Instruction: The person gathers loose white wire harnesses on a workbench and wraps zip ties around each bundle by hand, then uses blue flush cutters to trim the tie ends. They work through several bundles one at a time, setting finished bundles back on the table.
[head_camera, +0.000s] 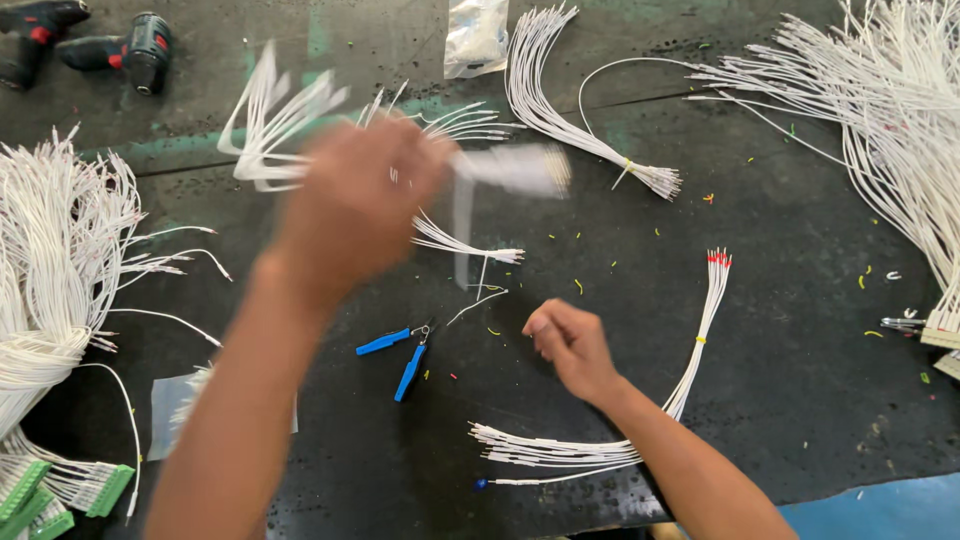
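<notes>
My left hand (355, 205) is raised above the dark table and blurred by motion. It grips a bundle of white wires (280, 125) whose loops fan out to the upper left and whose ends (515, 168) stick out to the right. My right hand (570, 345) hovers low over the table with fingers loosely curled and nothing in it. Just right of it lies a curved bundle of white wires with red tips (700, 330). Blue-handled pliers (400, 355) lie on the table between my forearms.
Large heaps of white wires lie at the left edge (50, 260) and the top right (890, 100). Another tied bundle (560, 110) lies at top centre beside a clear plastic bag (475, 35). Green connectors (60, 490) sit bottom left. Two power drills (130, 50) rest top left.
</notes>
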